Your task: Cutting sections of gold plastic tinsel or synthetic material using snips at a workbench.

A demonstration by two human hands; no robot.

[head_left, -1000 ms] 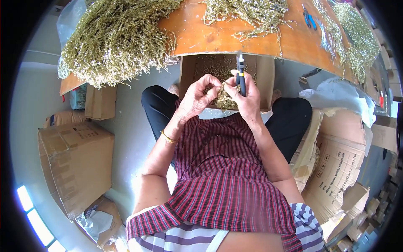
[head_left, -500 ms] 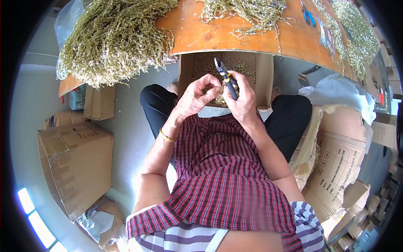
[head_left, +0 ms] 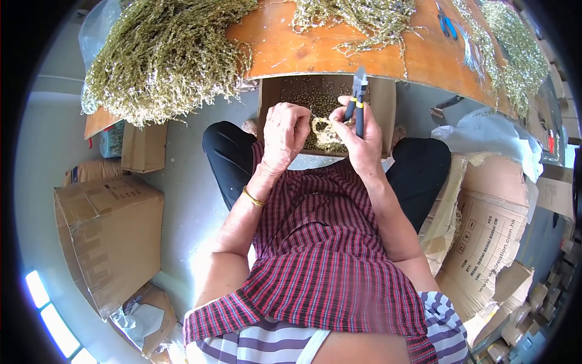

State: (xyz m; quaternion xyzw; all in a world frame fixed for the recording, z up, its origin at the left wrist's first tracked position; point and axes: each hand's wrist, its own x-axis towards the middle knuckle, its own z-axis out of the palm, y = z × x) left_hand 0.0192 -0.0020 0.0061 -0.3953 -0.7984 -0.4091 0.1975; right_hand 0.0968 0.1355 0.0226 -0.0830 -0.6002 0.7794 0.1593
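Note:
My right hand (head_left: 365, 141) grips a pair of cutting pliers (head_left: 359, 100) with dark handles and yellow bands; their jaws point up and away from me. By its thumb and fingertips a small gold beaded strand (head_left: 327, 132) hangs, partly looped. Just left of that strand is my left hand (head_left: 284, 136), fingers curled in with the back of the hand showing. Whatever its fingertips pinch is too small to name. Below both hands, between my knees, sits an open cardboard box (head_left: 388, 115) with many loose gold beads (head_left: 297, 91) in it.
A wooden table (head_left: 291, 51) edges the far side, carrying a big heap of gold garland (head_left: 170, 57), a smaller pile (head_left: 364, 18) and blue-handled pliers (head_left: 447, 25). Cardboard boxes stand left (head_left: 115, 236); a torn carton (head_left: 485, 230) and clear plastic (head_left: 494, 133) lie right.
The pliers have swung to the right and now point more upright, with my right hand shifted right. My left hand has turned its back up. The gold strand now shows between the hands.

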